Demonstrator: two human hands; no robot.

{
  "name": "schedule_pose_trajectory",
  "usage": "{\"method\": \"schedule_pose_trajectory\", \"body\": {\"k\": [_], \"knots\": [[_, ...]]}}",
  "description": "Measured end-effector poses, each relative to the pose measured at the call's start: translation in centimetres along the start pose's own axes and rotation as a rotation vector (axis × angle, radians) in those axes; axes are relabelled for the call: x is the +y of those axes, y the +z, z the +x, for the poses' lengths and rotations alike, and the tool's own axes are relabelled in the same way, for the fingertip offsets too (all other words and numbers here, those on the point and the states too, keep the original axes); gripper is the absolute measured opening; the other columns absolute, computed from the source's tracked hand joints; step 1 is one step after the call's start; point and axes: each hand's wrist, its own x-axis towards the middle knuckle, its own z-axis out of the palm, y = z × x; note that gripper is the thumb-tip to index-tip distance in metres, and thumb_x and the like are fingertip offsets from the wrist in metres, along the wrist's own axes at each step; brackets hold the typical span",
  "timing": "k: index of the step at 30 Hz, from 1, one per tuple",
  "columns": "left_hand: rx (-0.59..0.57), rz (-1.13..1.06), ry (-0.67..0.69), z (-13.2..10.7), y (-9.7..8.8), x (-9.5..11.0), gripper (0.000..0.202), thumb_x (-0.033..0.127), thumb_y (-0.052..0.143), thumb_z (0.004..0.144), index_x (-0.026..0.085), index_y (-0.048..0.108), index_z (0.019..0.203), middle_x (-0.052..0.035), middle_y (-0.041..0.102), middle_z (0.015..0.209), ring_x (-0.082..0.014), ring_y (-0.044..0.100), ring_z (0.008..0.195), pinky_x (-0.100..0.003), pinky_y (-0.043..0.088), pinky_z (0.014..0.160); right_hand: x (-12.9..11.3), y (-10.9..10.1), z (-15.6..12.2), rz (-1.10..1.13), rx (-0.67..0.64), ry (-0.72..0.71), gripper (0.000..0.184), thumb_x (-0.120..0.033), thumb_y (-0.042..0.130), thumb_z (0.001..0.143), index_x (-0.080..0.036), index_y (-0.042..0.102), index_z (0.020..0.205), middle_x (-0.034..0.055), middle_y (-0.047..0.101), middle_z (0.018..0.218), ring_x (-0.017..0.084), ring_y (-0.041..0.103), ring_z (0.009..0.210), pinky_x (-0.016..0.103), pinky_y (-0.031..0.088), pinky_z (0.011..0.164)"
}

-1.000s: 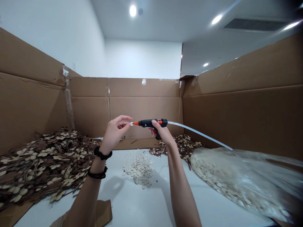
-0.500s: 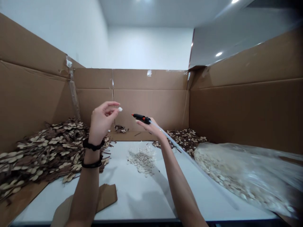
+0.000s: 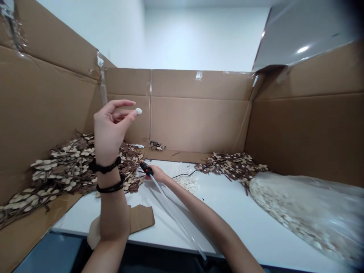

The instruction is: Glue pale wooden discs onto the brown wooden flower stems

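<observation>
I see the left hand (image 3: 109,125) pinching lightly one small white round disc (image 3: 138,111), other fingers loosely apart; a weak pinch could drop it; below and rightward, the right hand (image 3: 157,173) wraps a black-and-orange plastic glue gun (image 3: 146,168); its tip, maybe hot, could smear the brown-and-cream flower-shaped pile (image 3: 71,167) beside it; its long translucent stick (image 3: 173,209), trailing nearer, could snag on the white table's edge (image 3: 159,239).

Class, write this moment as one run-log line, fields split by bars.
left grip: pinching white piece, held high | right grip: holding glue gun, near flower pile | table: loose chips
</observation>
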Motion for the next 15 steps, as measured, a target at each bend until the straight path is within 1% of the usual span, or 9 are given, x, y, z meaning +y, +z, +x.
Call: {"method": "schedule_pose_trajectory", "body": {"k": [3, 6, 9, 12, 15], "knots": [[-0.029, -0.007, -0.017, 0.3, 0.3, -0.5, 0.031, 0.035, 0.072, 0.073, 0.017, 0.066, 0.097, -0.0027, 0.071, 0.082, -0.0140, 0.066, 0.077, -0.021, 0.048, 0.066, 0.7, 1.2, 0.0, -0.064, -0.022, 0.019, 0.023, -0.024, 0.072, 0.057, -0.018, 0.054, 0.072, 0.0005, 0.061, 0.071, 0.018, 0.053, 0.067, 0.025, 0.037, 0.061], [-0.050, -0.024, -0.033, 0.4, 0.6, -0.9, 0.029, 0.033, 0.072, 0.072, 0.017, 0.066, 0.096, -0.0035, 0.072, 0.081, -0.0143, 0.066, 0.075, -0.022, 0.048, 0.065, 0.9, 2.0, -0.1, -0.103, -0.030, -0.029, 0.022, -0.024, 0.069, 0.059, -0.018, 0.053, 0.073, 0.0014, 0.061, 0.077, 0.018, 0.053, 0.070, 0.025, 0.036, 0.062], [-0.073, -0.036, -0.044, 0.5, 0.8, -1.1, 0.028, 0.032, 0.072, 0.073, 0.017, 0.066, 0.095, -0.0042, 0.072, 0.081, -0.0143, 0.066, 0.074, -0.022, 0.047, 0.064, 1.0, 2.3, -0.3, -0.117, -0.056, -0.120, 0.018, -0.024, 0.066, 0.062, -0.019, 0.053, 0.073, 0.0009, 0.061, 0.080, 0.018, 0.053, 0.076, 0.025, 0.037, 0.067], [-0.095, -0.033, -0.059, 0.6, 1.0, -1.2, 0.029, 0.033, 0.072, 0.072, 0.016, 0.067, 0.095, -0.0045, 0.072, 0.080, -0.0145, 0.065, 0.074, -0.022, 0.046, 0.064, 1.0, 2.2, -0.5, -0.114, -0.088, -0.196, 0.017, -0.027, 0.066, 0.062, -0.020, 0.054, 0.072, 0.0002, 0.060, 0.075, 0.018, 0.052, 0.072, 0.025, 0.037, 0.066], [-0.108, -0.015, -0.074, 0.6, 1.2, -1.2, 0.030, 0.033, 0.073, 0.071, 0.015, 0.067, 0.094, -0.0046, 0.072, 0.078, -0.0145, 0.065, 0.072, -0.022, 0.046, 0.063, 1.0, 2.2, -0.9, -0.057, -0.057, -0.238, 0.015, -0.028, 0.065, 0.064, -0.019, 0.056, 0.072, 0.0000, 0.061, 0.074, 0.017, 0.053, 0.070, 0.025, 0.037, 0.066]]}}
